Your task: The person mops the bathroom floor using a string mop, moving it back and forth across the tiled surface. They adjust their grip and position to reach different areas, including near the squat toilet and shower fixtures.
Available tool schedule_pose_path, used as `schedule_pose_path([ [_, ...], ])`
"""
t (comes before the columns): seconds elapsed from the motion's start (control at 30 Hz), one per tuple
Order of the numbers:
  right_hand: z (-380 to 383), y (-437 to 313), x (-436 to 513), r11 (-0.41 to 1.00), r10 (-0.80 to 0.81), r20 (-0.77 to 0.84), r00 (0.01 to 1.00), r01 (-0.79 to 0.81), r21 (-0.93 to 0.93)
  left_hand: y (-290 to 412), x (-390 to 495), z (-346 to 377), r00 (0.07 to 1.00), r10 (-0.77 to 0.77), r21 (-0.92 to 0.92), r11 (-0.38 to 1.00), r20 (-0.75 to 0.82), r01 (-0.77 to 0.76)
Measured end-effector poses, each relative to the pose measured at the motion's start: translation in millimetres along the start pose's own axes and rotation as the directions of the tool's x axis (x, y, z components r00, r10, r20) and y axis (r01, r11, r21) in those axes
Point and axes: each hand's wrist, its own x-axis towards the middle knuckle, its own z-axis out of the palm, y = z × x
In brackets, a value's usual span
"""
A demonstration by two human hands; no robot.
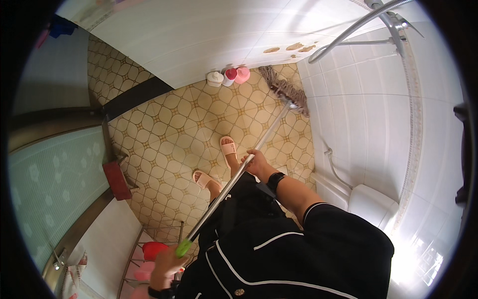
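A mop with a long metal handle (224, 192) slants across the view in front of me. Its green end grip (183, 248) is in my left hand (164, 264), low and to the left. Farther up the pole, my right hand (257, 164) is closed around the metal, a black band on that wrist. The mop's brown-grey string head (285, 89) lies spread on the patterned tile floor (186, 123), in the far right corner where two white tiled walls meet. Part of the left hand's grip is hidden behind its back.
Three bottles (229, 77) stand along the far wall. A small red stool (117, 180) is beside the glass door (56, 179) on the left. A metal rack (136, 258) with red and pink basins is at lower left. On the right are a toilet cistern (373, 205) and a shower hose (347, 31).
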Motion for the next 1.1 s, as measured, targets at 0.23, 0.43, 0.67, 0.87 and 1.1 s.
schedule_pose_path([
  [0.23,17.3,-5.6,20.4,0.996,0.085,-0.029,0.996,-0.084,0.030,6.4,3.5,24.1,0.868,0.150,0.242,0.970,-0.473,-0.036],
  [0.43,25.5,36.6,-20.3,0.999,0.032,0.011,0.999,-0.033,0.005,-59.5,-27.6,40.5,0.781,0.250,0.394,0.919,-0.572,-0.006],
  [0.67,7.3,50.0,-57.0,0.982,0.173,0.094,0.980,-0.180,0.065,-66.7,-45.8,40.3,0.979,-0.123,-0.140,0.985,-0.164,0.100],
  [0.87,-5.6,18.3,4.3,0.995,0.096,0.048,0.994,-0.095,-0.014,-30.3,-7.1,64.0,0.974,0.007,0.067,0.998,-0.228,0.009],
  [1.1,-15.0,-18.2,45.5,0.995,-0.022,-0.112,0.993,0.010,-0.103,-40.0,-3.8,99.2,0.967,-0.082,0.119,0.986,-0.242,0.114],
])
